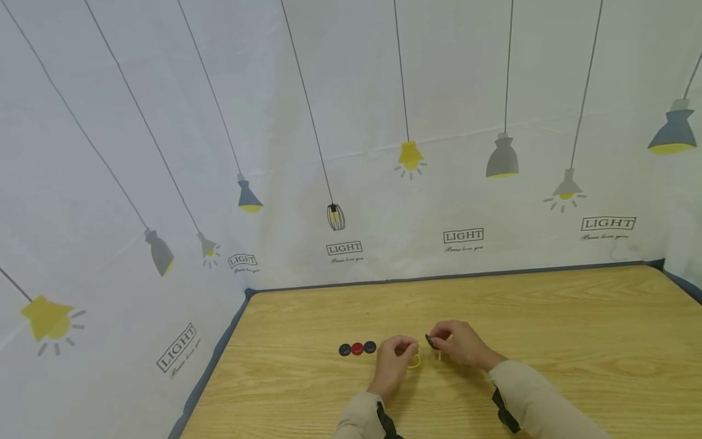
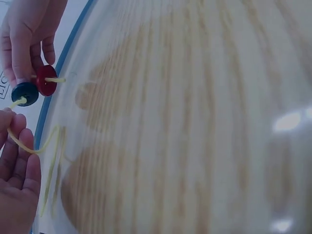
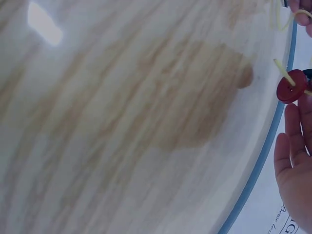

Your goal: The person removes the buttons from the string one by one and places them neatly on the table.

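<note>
In the head view my left hand pinches a thin yellow cord, which loops below its fingers. Just to the right, my right hand holds a dark round button between thumb and fingers. The cord passes through that dark button and through a red button beside it, and a short end sticks out past the red one. Both hands are above the table, a small gap apart. On the wood left of them lie a dark button, a red button and another dark button in a row.
The wooden table has a blue-grey edge along its back and left side. White wall cloth printed with lamps rises behind it. Each wrist wears a black strap over a beige sleeve.
</note>
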### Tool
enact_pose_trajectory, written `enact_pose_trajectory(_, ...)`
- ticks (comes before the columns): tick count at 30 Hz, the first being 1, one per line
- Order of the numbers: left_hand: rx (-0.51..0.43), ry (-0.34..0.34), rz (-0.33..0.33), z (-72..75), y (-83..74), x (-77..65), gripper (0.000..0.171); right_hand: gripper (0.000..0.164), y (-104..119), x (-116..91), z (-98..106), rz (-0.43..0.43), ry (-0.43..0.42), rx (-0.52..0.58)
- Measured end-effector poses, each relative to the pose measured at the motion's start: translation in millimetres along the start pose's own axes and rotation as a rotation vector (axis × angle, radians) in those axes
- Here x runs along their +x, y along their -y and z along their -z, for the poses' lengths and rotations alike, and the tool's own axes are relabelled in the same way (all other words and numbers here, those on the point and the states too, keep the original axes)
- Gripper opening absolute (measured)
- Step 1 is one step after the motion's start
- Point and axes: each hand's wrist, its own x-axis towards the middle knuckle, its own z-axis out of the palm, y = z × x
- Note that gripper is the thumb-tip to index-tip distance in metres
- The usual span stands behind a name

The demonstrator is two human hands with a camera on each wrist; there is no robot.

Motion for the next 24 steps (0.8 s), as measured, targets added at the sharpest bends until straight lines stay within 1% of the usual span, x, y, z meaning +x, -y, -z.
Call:
enact_pose_trajectory(3,-0.003,0.019,0.020,-1.0,1.2,0.6,0.011,0.005,0.0,0.2,0.9,-0.005,-0.001,0.026)
enact_pose_trajectory(7,-0.007,0.049,0.028,-2.6,0.2,1.6,0.011,0.006,1.3,0.3,1.1,-0.012,0.003,0.080)
enact_pose_trajectory(12,-0.018,0.082,0.013,-6.7,-2.4,1.0,0.022,0.007,5.1,0.0,1.5,0.011,0.021,0.136)
enact_pose_trajectory(16,-0.025,0.093,0.025,-10.1,-4.3,-0.6,0.033,0.006,7.3,0.3,1.2,0.033,0.020,0.101)
enact_pose_trajectory(19,-0.052,0.096,0.039,-12.4,-3.1,-0.5,0.036,0.005,8.7,-0.1,1.2,0.049,0.020,0.080)
enact_pose_trajectory(24,-0.125,0.092,0.006,-13.9,-1.4,-0.1,0.034,0.006,8.5,-0.7,1.2,0.062,0.031,0.084)
